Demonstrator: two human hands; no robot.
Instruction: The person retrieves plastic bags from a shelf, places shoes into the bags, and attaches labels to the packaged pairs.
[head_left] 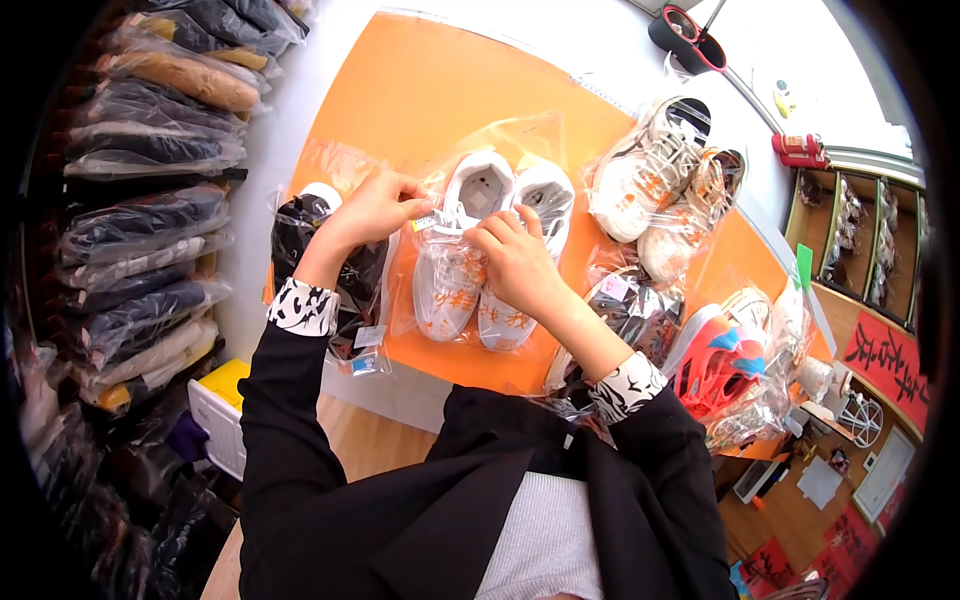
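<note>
A pair of white sneakers (446, 290) with orange lettering lies in the middle of an orange table, toes toward me, with clear plastic film (535, 135) around them. My left hand (385, 208) is at the left shoe's collar, thumb and fingertips closed on a small white-and-yellow tag (428, 222). Over the laces, between the two shoes, my right hand (515, 262) has its fingers bent and drawn together. What its fingertips grip is hidden. Left of the pair, close to my left forearm, are bagged black shoes (358, 285).
On the orange table (440, 75), several more bagged shoes lie to the right: worn white sneakers (630, 190), dark shoes (640, 310) and red-and-blue ones (712, 360). Bagged garments (150, 150) fill a rack at left. A white bin (215, 425) stands below it.
</note>
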